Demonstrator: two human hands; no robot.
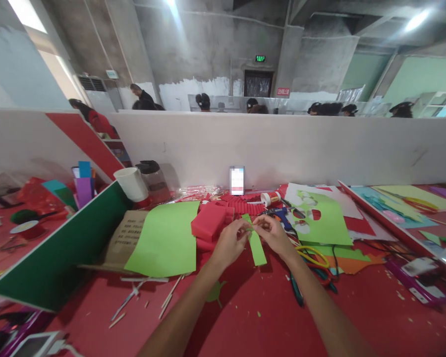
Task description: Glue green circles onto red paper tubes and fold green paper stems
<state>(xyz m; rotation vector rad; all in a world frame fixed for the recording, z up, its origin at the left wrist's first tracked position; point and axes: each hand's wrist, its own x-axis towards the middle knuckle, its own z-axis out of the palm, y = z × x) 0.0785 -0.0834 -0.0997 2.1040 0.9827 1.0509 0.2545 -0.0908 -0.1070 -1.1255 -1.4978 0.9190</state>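
Note:
A narrow strip of lime-green paper point(258, 250) hangs between my two hands, its lower end pointing toward me above the red table. My left hand point(232, 240) pinches it near the upper part from the left side. From the right, my right hand point(273, 234) also has its fingertips closed on the strip, close to the left fingertips. Just left of my hands lies a folded red paper box shape point(210, 221). A large lime-green sheet point(167, 240) rests farther left. To the right is another green sheet point(329, 218) with cut-out holes.
Yellow-handled scissors point(314, 257), dark-green-handled pliers point(296, 290) and a blue glue gun point(280, 216) lie right of my hands. A phone point(237, 180) stands against the white partition point(301, 148). Thin sticks point(170, 297) are scattered at the left front. A green divider point(67, 253) borders the left side.

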